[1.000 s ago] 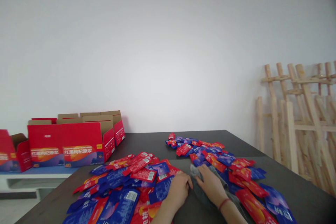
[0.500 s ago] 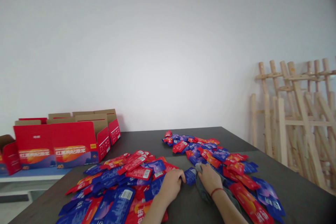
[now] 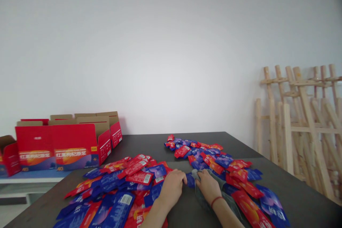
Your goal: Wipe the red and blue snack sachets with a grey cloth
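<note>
A small blue pouch [image 3: 190, 180] spans the gap between my two hands, over the dark table. My left hand [image 3: 172, 186] is closed on the pouch's left end, fingers curled. My right hand [image 3: 208, 184] is closed around a grey-green cloth [image 3: 229, 202], part of which is bunched against the pouch's right end. The rest of the cloth trails beneath my right wrist. Beside my left forearm lies a heap of red and blue pouches [image 3: 123, 199]. More pouches [image 3: 247, 208] lie to the right of the cloth.
A band of red and blue pouches [image 3: 211, 160] stretches toward the table's far side. Open red cartons [image 3: 74, 146] stand at the left on a low blue-topped surface [image 3: 45, 174]. Wooden frames [image 3: 301, 124] lean by the white wall, right of the dark table [image 3: 144, 142].
My right hand and the cloth have shifted slightly left, covering more of the blue pouch's right end. My left hand keeps its hold.
</note>
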`<action>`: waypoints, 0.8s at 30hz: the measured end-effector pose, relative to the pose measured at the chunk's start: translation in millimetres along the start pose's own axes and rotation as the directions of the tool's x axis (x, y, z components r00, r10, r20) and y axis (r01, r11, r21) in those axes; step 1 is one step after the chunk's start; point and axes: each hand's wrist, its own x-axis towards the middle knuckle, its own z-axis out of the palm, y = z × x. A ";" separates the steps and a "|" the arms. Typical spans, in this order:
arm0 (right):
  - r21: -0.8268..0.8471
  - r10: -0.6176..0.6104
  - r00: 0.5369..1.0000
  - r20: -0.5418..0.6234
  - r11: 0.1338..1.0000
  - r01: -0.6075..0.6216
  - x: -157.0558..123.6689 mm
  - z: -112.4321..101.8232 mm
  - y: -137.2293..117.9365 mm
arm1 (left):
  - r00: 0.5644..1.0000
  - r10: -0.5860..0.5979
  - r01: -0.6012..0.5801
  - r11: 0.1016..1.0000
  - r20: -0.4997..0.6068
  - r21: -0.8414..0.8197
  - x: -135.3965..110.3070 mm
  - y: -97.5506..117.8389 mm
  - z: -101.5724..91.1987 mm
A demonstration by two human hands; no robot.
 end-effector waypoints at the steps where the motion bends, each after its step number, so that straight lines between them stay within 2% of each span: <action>1: -0.003 0.010 1.000 0.003 1.000 -0.010 1.0 0.0 2.4 | 1.000 0.006 -0.006 0.999 -0.017 0.036 1.6 1.5 -7.9; 3: -0.008 0.019 1.000 0.008 1.000 -0.019 2.0 0.2 5.0 | 0.998 0.020 -0.013 0.993 -0.057 0.119 5.0 1.7 -29.4; 7: -0.003 0.021 1.000 0.011 1.000 -0.021 1.2 0.4 3.7 | 0.986 0.042 0.015 0.940 -0.159 0.341 6.2 -12.8 -88.2; 10: 0.003 0.015 1.000 0.005 1.000 -0.015 0.0 -0.5 0.9 | 0.980 0.060 0.052 0.845 -0.190 0.532 -4.4 -31.5 -124.7; 12: 0.009 0.006 1.000 0.002 1.000 -0.006 -0.9 -1.2 -1.1 | 0.984 0.044 0.079 0.764 -0.174 0.640 -16.0 -41.6 -135.8; 14: 0.016 -0.009 1.000 -0.001 1.000 0.009 -1.7 -1.8 -3.4 | 0.993 -0.017 0.092 0.711 -0.113 0.697 -27.3 -46.1 -136.8; 16: 0.022 -0.024 1.000 -0.004 0.999 0.024 -2.3 -2.1 -5.6 | 0.986 -0.166 0.128 0.697 -0.016 0.706 -33.3 -44.5 -132.6; 18: 0.027 -0.033 0.999 -0.005 0.999 0.033 -2.6 -2.0 -7.3 | 0.930 -0.361 0.216 0.687 0.069 0.693 -29.6 -38.6 -127.8; 20: 0.029 -0.033 0.999 -0.004 0.999 0.033 -2.6 -1.5 -7.9 | 0.869 -0.485 0.299 0.669 0.095 0.681 -13.8 -31.6 -122.1; 22: 0.030 -0.032 0.999 -0.004 0.999 0.033 -2.5 -0.7 -7.8 | 0.871 -0.484 0.323 0.688 0.080 0.650 12.5 -26.2 -110.8; 24: 0.032 -0.037 0.999 -0.007 0.999 0.037 -2.5 0.0 -7.3 | 0.907 -0.416 0.298 0.746 0.067 0.595 43.6 -24.1 -89.3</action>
